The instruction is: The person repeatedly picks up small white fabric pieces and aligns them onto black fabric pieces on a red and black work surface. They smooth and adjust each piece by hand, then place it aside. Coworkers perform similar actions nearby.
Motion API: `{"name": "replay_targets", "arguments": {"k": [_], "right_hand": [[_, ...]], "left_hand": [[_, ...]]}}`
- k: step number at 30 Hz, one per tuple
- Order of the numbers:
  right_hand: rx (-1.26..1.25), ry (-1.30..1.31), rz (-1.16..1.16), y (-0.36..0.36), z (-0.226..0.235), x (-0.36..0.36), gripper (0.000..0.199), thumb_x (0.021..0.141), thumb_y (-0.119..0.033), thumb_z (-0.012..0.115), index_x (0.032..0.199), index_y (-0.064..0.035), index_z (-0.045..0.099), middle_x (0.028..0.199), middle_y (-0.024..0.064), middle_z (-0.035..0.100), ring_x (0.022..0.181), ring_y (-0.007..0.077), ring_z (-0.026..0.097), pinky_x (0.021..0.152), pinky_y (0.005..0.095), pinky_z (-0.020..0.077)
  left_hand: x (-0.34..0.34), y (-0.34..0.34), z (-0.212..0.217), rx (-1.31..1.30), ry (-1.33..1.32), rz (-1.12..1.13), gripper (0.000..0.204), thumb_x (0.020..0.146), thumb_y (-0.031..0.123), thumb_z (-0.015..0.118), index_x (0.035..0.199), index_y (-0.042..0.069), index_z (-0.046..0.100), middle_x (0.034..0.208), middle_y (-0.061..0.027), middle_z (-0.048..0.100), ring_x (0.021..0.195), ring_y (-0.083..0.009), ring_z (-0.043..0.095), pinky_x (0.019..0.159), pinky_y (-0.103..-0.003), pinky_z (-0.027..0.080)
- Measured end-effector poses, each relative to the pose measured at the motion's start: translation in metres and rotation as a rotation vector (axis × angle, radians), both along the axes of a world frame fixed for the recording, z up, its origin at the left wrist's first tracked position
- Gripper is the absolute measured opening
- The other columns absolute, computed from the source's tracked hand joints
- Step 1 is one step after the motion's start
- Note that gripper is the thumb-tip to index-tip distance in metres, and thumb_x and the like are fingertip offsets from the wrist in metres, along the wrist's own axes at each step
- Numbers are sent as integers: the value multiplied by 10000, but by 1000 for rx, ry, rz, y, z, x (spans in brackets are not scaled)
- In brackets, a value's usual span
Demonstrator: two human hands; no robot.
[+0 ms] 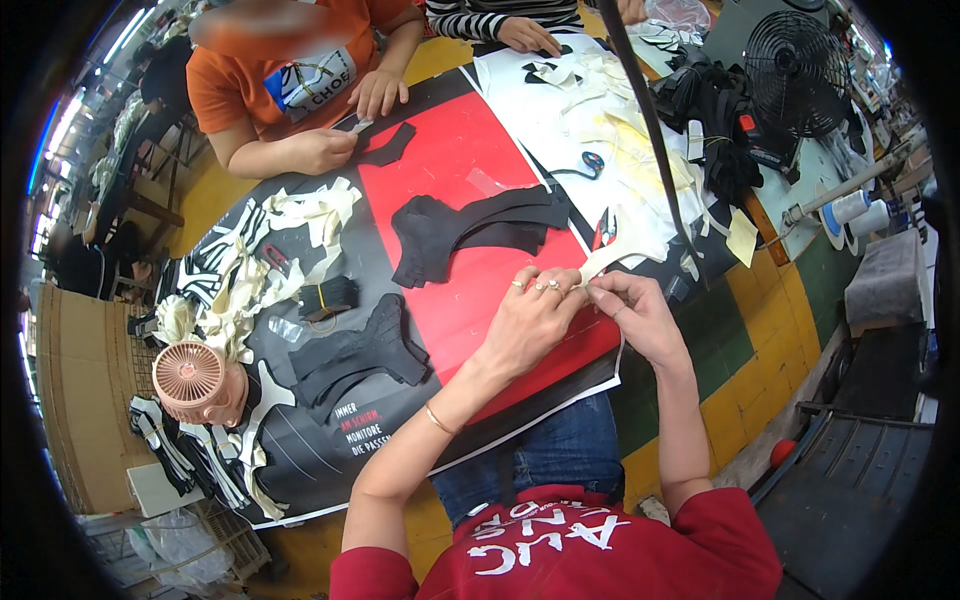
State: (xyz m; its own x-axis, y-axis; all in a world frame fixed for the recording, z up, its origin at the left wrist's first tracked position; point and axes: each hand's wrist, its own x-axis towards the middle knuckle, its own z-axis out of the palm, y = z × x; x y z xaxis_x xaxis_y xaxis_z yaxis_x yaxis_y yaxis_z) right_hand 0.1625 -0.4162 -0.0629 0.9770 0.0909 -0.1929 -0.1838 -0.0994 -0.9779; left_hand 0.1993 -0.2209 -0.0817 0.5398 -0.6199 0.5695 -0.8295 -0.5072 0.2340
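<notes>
My left hand (535,312), with rings on its fingers, pinches a cream fabric piece (618,248) at the table's near right edge. Fingertips of my right hand (645,318) close on the same piece, right beside the left ones. A narrow pale end hangs below my right fingers; the exact grip point is partly hidden by the fingers. Just beyond my hands lie red-handled snips (603,230). A stack of black cut fabric pieces (432,238) rests on the red part of the table cover, left of my hands. Another black stack (365,355) lies nearer, on the dark part.
Across the table, a person in an orange shirt (300,100) handles a small piece; another's striped sleeve (470,22) is beside. Cream pieces (630,130) and blue-handled scissors (592,163) lie far right. A pink fan (190,378) stands left, a black fan (797,75) far right.
</notes>
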Motion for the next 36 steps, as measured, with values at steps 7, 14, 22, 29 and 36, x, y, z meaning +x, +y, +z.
{"name": "replay_targets", "arguments": {"k": [7, 14, 22, 29, 36], "right_hand": [[-443, -142, -255, -14, -3, 24, 249, 1026, -214, 545, 1036, 17, 638, 766, 10, 594, 658, 62, 509, 639, 235, 431], [-464, -246, -414, -60, -32, 93, 229, 1035, -216, 528, 1097, -10, 606, 795, -8, 559, 678, 66, 484, 635, 234, 409], [-467, -305, -762, -155, -21, 153, 223, 970, -178, 563, 989, 18, 668, 718, 83, 682, 559, 159, 638, 532, 317, 525], [-302, -307, -945, -219, 29, 175, 274, 1042, -251, 537, 1143, -5, 605, 871, 22, 622, 648, 65, 522, 589, 227, 503], [12, -426, -201, -104, 80, 133, 191, 1039, -174, 551, 1062, -1, 629, 815, -11, 607, 669, 51, 523, 645, 211, 422]], "left_hand": [[-4, 20, 4, 268, 48, -60, 245, 914, 160, 560, 1138, 68, 601, 1323, -98, 537, 1281, -247, 498, 1012, -406, 429], [4, 29, 0, 254, 280, -235, 350, 991, 159, 463, 1281, -30, 517, 1481, -191, 466, 1420, -304, 403, 1169, -412, 350], [7, 32, -2, 232, 319, -242, 335, 999, 150, 451, 1266, -46, 506, 1451, -226, 493, 1362, -339, 473, 1148, -419, 380], [9, 31, -2, 166, 373, -248, 234, 942, 114, 531, 1141, -9, 546, 1427, -228, 512, 1326, -371, 497, 1129, -427, 395], [6, 19, 21, -186, 331, -203, 386, 896, 134, 614, 1244, -12, 533, 1246, -202, 600, 1191, -348, 571, 1093, -451, 393]]}}
